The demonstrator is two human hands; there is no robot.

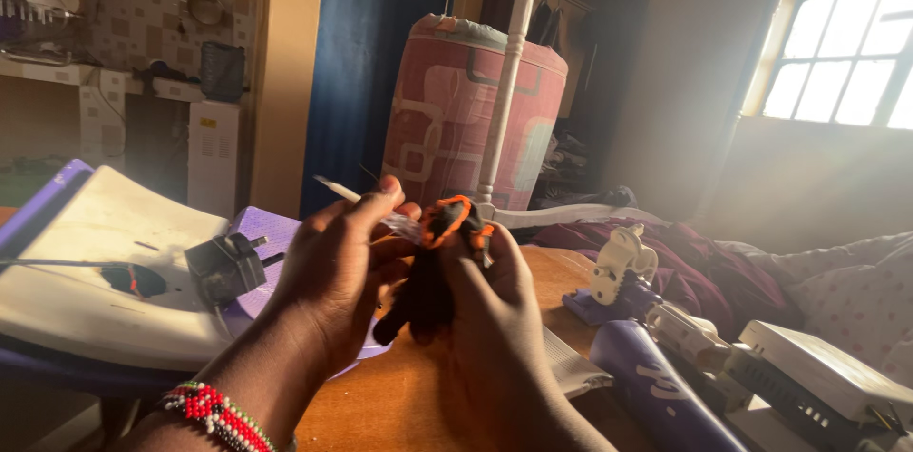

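Yarn piece, black with orange edging, bunched between both hands.

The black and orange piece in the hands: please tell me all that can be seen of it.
The black and orange piece looks like soft knitted or crocheted yarn: a dark body with an orange edge at its top. It hangs upright above the wooden table, apart from it. The right hand grips it from the side; the left hand holds a thin clear stick whose tip meets the orange edge. Its exact shape cannot be told.

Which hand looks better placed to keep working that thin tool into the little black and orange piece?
Likely the left hand: it pinches the thin clear tool, tip at the black and orange piece. The right hand grips that piece.
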